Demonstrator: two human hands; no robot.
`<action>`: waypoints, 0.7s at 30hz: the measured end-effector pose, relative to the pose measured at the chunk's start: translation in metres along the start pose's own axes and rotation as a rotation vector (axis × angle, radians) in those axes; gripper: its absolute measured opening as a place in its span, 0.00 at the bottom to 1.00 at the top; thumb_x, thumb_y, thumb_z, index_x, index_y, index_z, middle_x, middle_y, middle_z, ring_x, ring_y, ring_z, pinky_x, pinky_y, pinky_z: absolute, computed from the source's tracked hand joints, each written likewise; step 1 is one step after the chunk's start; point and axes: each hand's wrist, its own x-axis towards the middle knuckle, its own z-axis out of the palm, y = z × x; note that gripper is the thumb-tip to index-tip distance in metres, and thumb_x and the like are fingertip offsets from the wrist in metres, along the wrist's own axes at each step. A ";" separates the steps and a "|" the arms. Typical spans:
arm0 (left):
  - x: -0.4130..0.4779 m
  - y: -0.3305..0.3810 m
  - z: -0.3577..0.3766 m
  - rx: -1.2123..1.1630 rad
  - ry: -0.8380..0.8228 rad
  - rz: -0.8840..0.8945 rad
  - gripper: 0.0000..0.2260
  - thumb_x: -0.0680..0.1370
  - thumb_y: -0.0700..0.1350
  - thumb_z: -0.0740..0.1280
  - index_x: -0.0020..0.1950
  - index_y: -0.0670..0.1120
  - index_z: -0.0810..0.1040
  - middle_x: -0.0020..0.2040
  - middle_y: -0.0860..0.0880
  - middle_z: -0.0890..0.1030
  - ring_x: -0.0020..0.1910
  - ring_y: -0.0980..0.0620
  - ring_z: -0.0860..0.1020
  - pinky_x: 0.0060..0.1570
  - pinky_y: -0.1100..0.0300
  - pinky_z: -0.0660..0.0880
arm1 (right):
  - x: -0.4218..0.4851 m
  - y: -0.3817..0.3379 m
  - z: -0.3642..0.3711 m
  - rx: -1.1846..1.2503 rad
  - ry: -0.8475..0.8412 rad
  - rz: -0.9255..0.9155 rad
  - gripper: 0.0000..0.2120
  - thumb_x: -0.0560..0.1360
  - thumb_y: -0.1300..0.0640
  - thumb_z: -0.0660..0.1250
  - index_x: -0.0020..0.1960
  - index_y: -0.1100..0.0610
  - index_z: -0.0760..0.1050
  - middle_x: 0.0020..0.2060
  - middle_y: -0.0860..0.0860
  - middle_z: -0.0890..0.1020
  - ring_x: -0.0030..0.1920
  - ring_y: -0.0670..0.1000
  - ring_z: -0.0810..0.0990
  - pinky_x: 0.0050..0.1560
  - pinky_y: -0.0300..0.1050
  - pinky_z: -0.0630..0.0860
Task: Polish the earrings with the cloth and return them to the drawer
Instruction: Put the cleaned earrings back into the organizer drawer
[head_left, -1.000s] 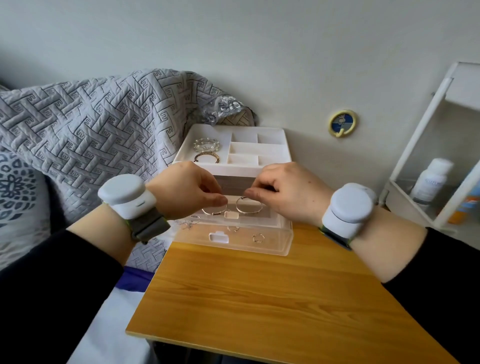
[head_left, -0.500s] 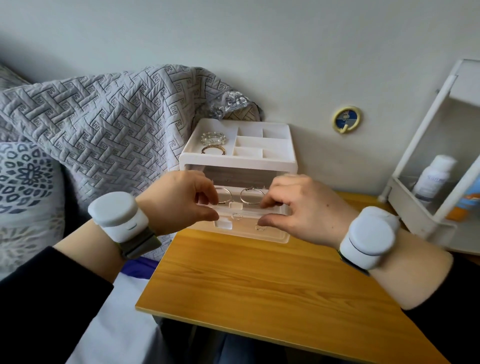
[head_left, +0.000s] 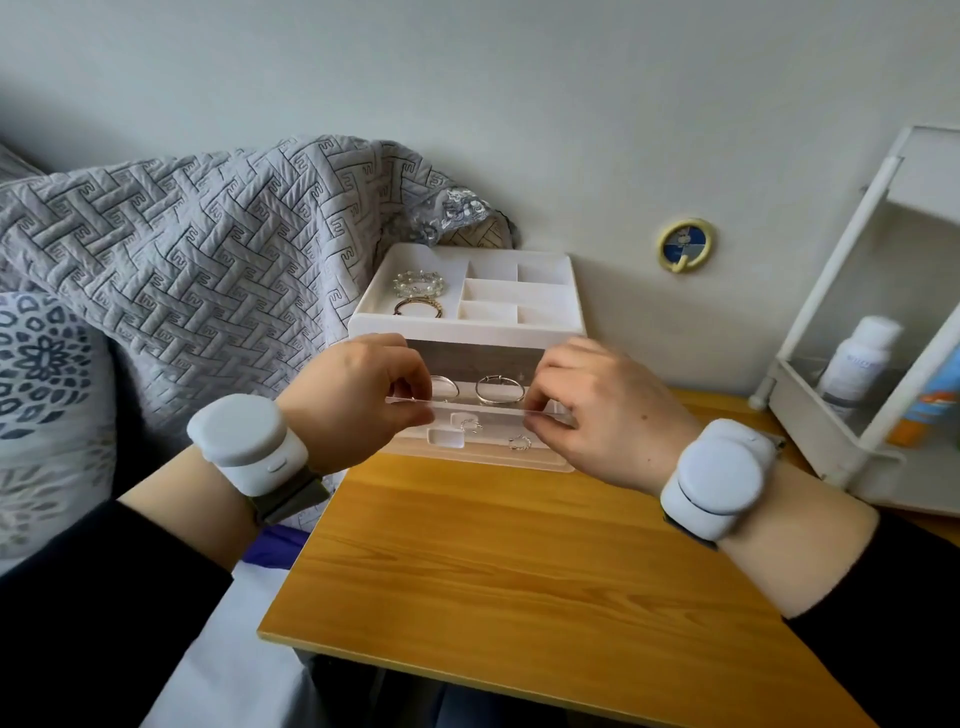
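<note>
Fingers of left hand (head_left: 358, 397) and right hand (head_left: 597, 415) pinched the clear drawer (head_left: 483, 431) front at its two corners, likely so it slid level; small earrings (head_left: 519, 442) lay inside.

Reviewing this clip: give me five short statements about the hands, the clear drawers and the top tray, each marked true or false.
1. Both hands, left hand and right hand, pinch the front edge of the clear plastic drawer. True.
2. Two silver hoop rings lie in that drawer. True.
3. A polishing cloth lies on the wooden table. False: none is visible.
4. The white top tray is empty. False: a beaded bracelet and a gold bangle lie in it.
5. The white bottle stands on the table. False: it stands in the white rack.
</note>
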 end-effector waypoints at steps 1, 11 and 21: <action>0.002 -0.002 0.002 0.003 0.013 0.005 0.06 0.70 0.47 0.75 0.43 0.48 0.81 0.40 0.55 0.75 0.39 0.58 0.73 0.38 0.73 0.65 | 0.001 0.002 0.002 -0.015 0.013 0.000 0.06 0.71 0.54 0.68 0.38 0.56 0.79 0.38 0.50 0.79 0.44 0.53 0.76 0.43 0.41 0.68; 0.021 -0.016 0.021 0.096 0.213 0.063 0.16 0.68 0.42 0.75 0.53 0.44 0.79 0.50 0.48 0.76 0.51 0.45 0.73 0.51 0.54 0.71 | 0.014 0.026 0.024 -0.079 0.137 0.017 0.04 0.70 0.57 0.71 0.39 0.57 0.80 0.47 0.52 0.79 0.50 0.56 0.76 0.49 0.48 0.73; 0.041 -0.025 0.039 0.103 0.292 0.022 0.20 0.70 0.39 0.73 0.61 0.43 0.76 0.55 0.46 0.74 0.56 0.46 0.69 0.57 0.60 0.65 | 0.028 0.037 0.040 -0.101 0.225 0.040 0.04 0.69 0.60 0.71 0.43 0.58 0.78 0.47 0.53 0.78 0.49 0.57 0.76 0.49 0.53 0.75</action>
